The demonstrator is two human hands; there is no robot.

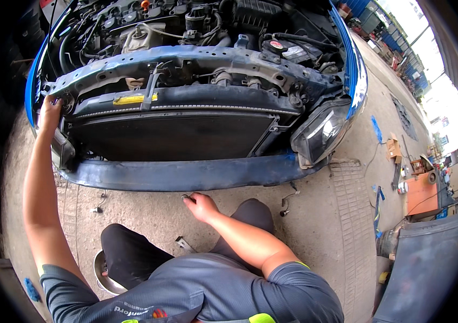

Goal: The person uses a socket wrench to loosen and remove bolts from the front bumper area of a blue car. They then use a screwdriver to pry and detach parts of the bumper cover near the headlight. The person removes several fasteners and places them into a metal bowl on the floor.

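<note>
The open front of a blue car stands before me, its bumper cover off. My left hand (50, 112) reaches up to the left end of the upper crossmember (126, 58), by the left headlight (63, 148). Its fingers are bent together there; what they grip is too small to make out. Low in front of the bumper beam (186, 175), my right hand (202, 207) is closed round a small dark metal piece (186, 197) that pokes out past the fingers. Between beam and crossmember sits the radiator (169, 135).
The right headlight (323, 132) juts out at the car's corner. On the concrete lie a metal bracket (186, 245), a dark curved part (284, 207) and a small metal piece (96, 210). A metal bowl (99, 269) is beside my left leg. A dark panel (428, 269) stands at right.
</note>
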